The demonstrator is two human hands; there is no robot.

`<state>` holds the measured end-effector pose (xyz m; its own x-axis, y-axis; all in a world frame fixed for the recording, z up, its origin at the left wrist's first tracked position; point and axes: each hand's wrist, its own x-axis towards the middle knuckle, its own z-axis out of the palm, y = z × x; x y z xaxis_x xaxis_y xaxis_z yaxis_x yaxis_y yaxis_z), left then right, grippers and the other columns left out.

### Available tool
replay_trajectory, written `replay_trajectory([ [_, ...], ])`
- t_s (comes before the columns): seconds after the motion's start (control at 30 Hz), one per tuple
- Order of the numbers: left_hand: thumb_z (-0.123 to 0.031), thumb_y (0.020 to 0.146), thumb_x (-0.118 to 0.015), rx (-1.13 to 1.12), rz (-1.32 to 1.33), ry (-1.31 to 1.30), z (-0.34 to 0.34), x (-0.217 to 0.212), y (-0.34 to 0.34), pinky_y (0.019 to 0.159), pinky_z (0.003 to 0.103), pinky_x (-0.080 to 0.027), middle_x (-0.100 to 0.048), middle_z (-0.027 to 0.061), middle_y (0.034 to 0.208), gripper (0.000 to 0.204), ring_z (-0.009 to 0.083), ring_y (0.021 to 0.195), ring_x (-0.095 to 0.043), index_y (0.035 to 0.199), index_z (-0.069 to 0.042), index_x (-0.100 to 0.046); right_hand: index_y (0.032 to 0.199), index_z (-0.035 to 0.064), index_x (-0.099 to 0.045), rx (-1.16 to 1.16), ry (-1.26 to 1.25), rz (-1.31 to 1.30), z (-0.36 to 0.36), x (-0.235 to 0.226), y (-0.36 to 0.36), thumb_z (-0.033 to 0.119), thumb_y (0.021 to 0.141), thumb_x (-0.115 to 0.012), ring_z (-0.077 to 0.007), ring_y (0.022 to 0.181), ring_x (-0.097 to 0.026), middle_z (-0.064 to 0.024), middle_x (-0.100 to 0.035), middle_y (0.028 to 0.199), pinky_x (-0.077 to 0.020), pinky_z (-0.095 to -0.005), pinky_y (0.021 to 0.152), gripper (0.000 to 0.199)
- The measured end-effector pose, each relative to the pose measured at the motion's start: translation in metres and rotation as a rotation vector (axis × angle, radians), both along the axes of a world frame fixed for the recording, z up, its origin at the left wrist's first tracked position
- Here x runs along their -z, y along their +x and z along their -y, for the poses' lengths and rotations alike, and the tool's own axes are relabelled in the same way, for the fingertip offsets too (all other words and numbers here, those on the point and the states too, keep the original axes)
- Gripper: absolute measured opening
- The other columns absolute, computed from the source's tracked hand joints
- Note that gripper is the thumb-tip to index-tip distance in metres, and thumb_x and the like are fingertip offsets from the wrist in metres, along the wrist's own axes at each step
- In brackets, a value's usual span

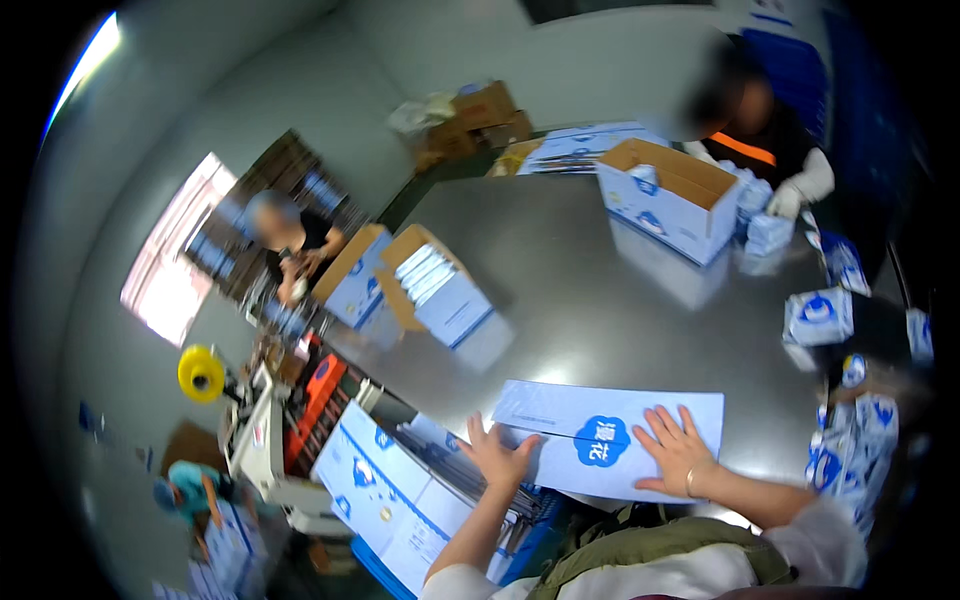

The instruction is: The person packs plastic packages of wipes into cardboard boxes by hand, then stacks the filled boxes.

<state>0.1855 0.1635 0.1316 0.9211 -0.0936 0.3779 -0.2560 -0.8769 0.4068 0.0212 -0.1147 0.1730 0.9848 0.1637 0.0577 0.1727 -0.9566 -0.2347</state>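
Note:
In front of me at the table's near edge lies a white carton [566, 408] with a blue cloud-shaped print. A seam runs lengthwise across its face, where two flaps seem to meet. My left hand [497, 455] is at its left end, fingers spread, the thumb reaching over the edge. My right hand [677, 452] rests flat on the right part, fingers apart, a thin bracelet at the wrist. Left of my left hand leans a stack of flat printed cartons [385, 495] in a blue crate [375, 568].
On the metal table [560, 280] stand an open carton of white packs [440, 290] and a larger open carton [665, 205], where a gloved co-worker [755, 130] handles packs. Wrapped packs [818, 318] lie at the right edge. An orange-and-white machine [290, 430] stands left.

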Motion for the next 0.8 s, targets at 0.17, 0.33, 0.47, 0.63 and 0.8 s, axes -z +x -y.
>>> replay_trajectory([
  [0.17, -0.04, 0.081, -0.059, -0.281, -0.452, -1.195, -0.064, 0.114, -0.037, 0.106, 0.037, -0.025, -0.041, 0.0178, 0.133, 0.066, 0.0275, 0.126, -0.035, 0.127, 0.004, -0.043, 0.138, 0.0048, -0.035, 0.138, 0.138, 0.043, 0.049, 0.011, -0.052, 0.053, 0.075, -0.058, -0.0399, 0.136, -0.02, -0.0233, -0.025, 0.145, -0.0075, -0.0547, 0.11, 0.082],
  [0.33, -0.054, 0.082, -0.058, 0.395, -1.309, -1.018, 0.058, 0.181, -0.115, 0.099, 0.036, -0.033, -0.046, 0.0076, 0.129, 0.072, 0.0203, 0.119, -0.041, 0.135, -0.009, -0.039, 0.139, 0.0021, -0.032, 0.187, 0.333, 0.306, 0.106, 0.053, -0.079, 0.039, 0.084, -0.054, -0.0381, 0.135, -0.025, -0.0228, -0.026, 0.145, -0.015, -0.0498, 0.11, 0.07],
  [0.47, -0.026, 0.084, -0.064, 0.796, -0.758, -0.956, 0.116, 0.074, -0.066, 0.074, 0.034, -0.049, -0.064, 0.0102, 0.102, 0.046, 0.0248, 0.091, -0.063, 0.121, -0.006, -0.048, 0.138, -0.0003, -0.033, 0.371, 1.646, 0.443, 0.104, 0.119, -0.054, 0.033, 0.089, -0.052, -0.0278, 0.127, -0.038, -0.019, -0.034, 0.141, -0.0286, -0.0405, 0.106, 0.062],
  [0.63, -0.017, 0.081, -0.059, 1.06, -0.381, -0.031, 0.127, -0.092, -0.044, 0.066, 0.052, -0.045, -0.062, 0.0214, 0.074, 0.018, 0.0432, 0.074, -0.058, 0.092, -0.005, -0.052, 0.137, -0.0045, -0.03, 0.895, 1.639, 0.1, 0.036, 0.211, -0.026, 0.027, 0.086, -0.059, -0.0243, 0.124, -0.041, -0.0147, -0.038, 0.138, -0.0317, -0.0357, 0.104, 0.067],
  [0.8, -0.02, 0.084, -0.056, 1.045, -0.483, 0.21, 0.145, -0.011, -0.098, 0.067, 0.051, -0.046, -0.062, 0.0203, 0.074, 0.019, 0.0404, 0.073, -0.06, 0.097, -0.006, -0.055, 0.135, -0.0007, -0.031, 0.819, 1.594, 0.52, -0.022, 0.048, 0.004, 0.02, 0.076, -0.067, -0.0282, 0.127, -0.034, -0.0156, -0.037, 0.136, -0.0268, -0.0381, 0.107, 0.072],
])
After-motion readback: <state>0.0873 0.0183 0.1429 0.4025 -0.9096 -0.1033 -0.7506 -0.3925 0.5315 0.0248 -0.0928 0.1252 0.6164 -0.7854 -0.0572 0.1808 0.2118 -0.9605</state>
